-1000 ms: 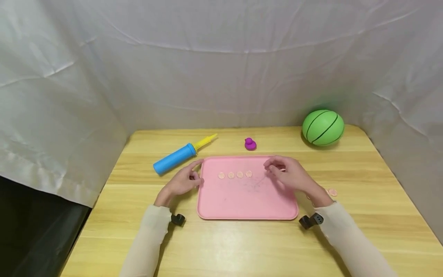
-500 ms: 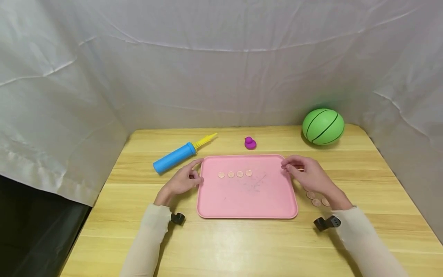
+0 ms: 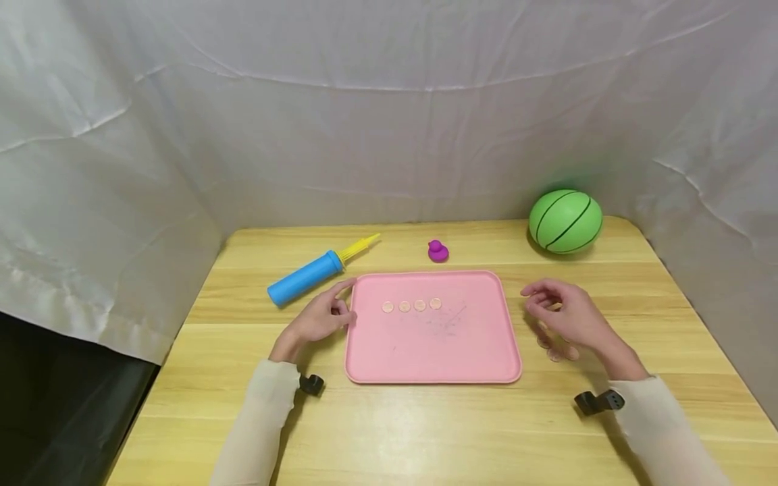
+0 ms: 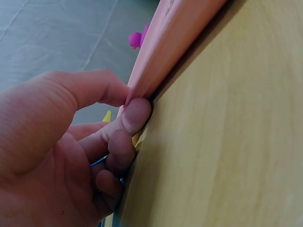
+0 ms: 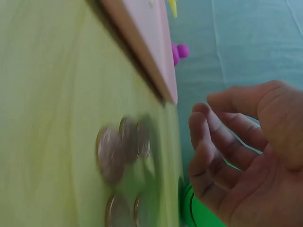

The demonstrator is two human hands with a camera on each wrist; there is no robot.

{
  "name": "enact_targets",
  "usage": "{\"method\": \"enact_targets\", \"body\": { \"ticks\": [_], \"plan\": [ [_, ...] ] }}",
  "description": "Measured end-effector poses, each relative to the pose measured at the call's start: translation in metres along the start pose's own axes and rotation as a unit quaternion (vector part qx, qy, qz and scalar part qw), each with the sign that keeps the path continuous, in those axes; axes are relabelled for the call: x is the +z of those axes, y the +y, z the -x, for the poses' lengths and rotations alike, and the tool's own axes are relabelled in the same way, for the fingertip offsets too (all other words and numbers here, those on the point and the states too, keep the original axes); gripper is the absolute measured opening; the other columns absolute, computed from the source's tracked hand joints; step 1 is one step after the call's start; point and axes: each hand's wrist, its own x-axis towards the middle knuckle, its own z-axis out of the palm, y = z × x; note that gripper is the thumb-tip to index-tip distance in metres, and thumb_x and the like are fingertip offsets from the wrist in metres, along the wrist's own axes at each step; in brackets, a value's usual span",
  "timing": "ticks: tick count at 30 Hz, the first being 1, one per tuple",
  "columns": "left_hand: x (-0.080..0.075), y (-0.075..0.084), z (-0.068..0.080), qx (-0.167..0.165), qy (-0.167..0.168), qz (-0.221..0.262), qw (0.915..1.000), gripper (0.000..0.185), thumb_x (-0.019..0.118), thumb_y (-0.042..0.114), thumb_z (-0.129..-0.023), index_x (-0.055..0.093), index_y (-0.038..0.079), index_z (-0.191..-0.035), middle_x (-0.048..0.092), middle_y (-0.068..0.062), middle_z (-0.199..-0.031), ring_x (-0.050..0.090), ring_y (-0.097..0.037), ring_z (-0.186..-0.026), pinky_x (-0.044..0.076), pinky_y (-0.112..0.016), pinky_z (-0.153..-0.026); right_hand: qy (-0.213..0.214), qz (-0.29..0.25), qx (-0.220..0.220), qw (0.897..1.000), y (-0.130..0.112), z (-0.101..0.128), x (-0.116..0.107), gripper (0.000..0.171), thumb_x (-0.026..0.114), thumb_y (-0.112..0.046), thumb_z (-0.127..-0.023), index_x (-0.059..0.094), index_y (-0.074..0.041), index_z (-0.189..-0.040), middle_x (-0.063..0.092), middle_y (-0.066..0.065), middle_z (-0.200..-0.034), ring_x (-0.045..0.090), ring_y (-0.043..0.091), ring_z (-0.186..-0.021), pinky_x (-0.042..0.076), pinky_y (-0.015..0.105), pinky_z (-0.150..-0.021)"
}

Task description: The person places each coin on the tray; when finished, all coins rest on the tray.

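Grey cloth (image 3: 340, 148) hangs behind the wooden table (image 3: 389, 432) and along both its sides. At the left, a pale sleeve (image 3: 258, 418) leads to the left hand (image 3: 319, 316), with a black device (image 3: 312, 385) at its wrist. Thumb and index finger are spread wide, both touching the left edge of a pink tray (image 3: 425, 364); the other fingers are bent.

Just beyond that hand lies a blue pump (image 3: 310, 275), set slantwise, its yellow end pointing away to the right.

Flat in the middle of the table is the tray. Four coins (image 3: 404, 306) lie in a row across its far half, slightly apart from one another, with dark scuffs to the right of them. On the table beyond the tray sits a purple duck (image 3: 437, 252).

Further right, the right hand (image 3: 571, 312) hangs in the air beside the tray, its fingers bent, with a narrow gap between thumb and fingertips. Loose coins (image 5: 111, 153) lie below it on the table; five show, blurred, in the right wrist view, and I cannot tell whether they touch. A green ball (image 3: 566, 221) with black lines rests near the far right corner.
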Motion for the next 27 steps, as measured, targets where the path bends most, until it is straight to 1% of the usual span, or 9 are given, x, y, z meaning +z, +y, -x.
{"method": "enact_targets", "body": {
  "ticks": [3,9,15,17,22,27],
  "plan": [
    [0.002,-0.001,0.001,-0.006,-0.003,0.004,1.0,0.078,0.07,0.004,-0.103,0.032,0.006,-0.171,0.067,-0.007,-0.082,0.057,-0.015,-0.074,0.046,-0.024,-0.075,-0.012,0.018,0.014,1.0,0.005,0.005,-0.003,0.023,0.078,-0.008,-0.099,0.074,-0.001,-0.121,0.077,0.009,-0.099,0.067,0.003,-0.085,0.057,0.02,-0.077],
    [0.002,0.001,0.001,-0.016,0.003,0.002,0.9999,0.077,0.07,0.005,-0.104,0.033,0.008,-0.171,0.068,-0.005,-0.084,0.058,-0.017,-0.077,0.046,-0.024,-0.077,-0.042,0.019,0.028,0.999,0.012,0.011,-0.006,0.031,0.083,-0.005,-0.093,0.074,0.0,-0.122,0.075,0.007,-0.096,0.065,0.006,-0.083,0.056,0.021,-0.074],
    [0.0,0.002,0.0,-0.015,0.005,-0.007,0.9998,0.077,0.07,0.005,-0.104,0.033,0.008,-0.171,0.068,-0.005,-0.084,0.058,-0.016,-0.077,0.047,-0.024,-0.079,-0.061,0.025,0.04,0.997,0.018,0.013,-0.004,0.034,0.087,-0.009,-0.092,0.073,-0.001,-0.121,0.075,0.006,-0.096,0.066,0.006,-0.08,0.055,0.022,-0.072],
    [-0.001,0.002,-0.001,-0.012,0.003,-0.007,0.9999,0.077,0.07,0.005,-0.104,0.032,0.007,-0.171,0.068,-0.005,-0.083,0.058,-0.015,-0.077,0.047,-0.024,-0.079,-0.066,0.025,0.042,0.997,0.019,0.014,-0.003,0.034,0.086,-0.009,-0.092,0.073,-0.001,-0.122,0.075,0.005,-0.095,0.065,0.006,-0.079,0.055,0.021,-0.071],
    [-0.001,0.002,0.0,0.0,0.0,0.003,1.0,0.077,0.069,0.004,-0.103,0.032,0.002,-0.17,0.069,-0.01,-0.083,0.057,-0.016,-0.076,0.046,-0.024,-0.076,-0.064,0.027,0.049,0.996,0.02,0.014,0.0,0.032,0.084,-0.01,-0.094,0.073,-0.001,-0.122,0.074,0.005,-0.095,0.062,0.006,-0.079,0.053,0.022,-0.071],
    [-0.001,0.003,0.001,0.001,0.001,-0.004,1.0,0.076,0.07,0.004,-0.103,0.032,0.002,-0.17,0.069,-0.01,-0.083,0.057,-0.014,-0.076,0.046,-0.023,-0.076,-0.057,0.038,0.048,0.996,0.018,0.014,0.0,0.031,0.084,-0.009,-0.093,0.074,-0.002,-0.121,0.073,0.005,-0.094,0.062,0.007,-0.08,0.052,0.022,-0.072]
  ]
}}
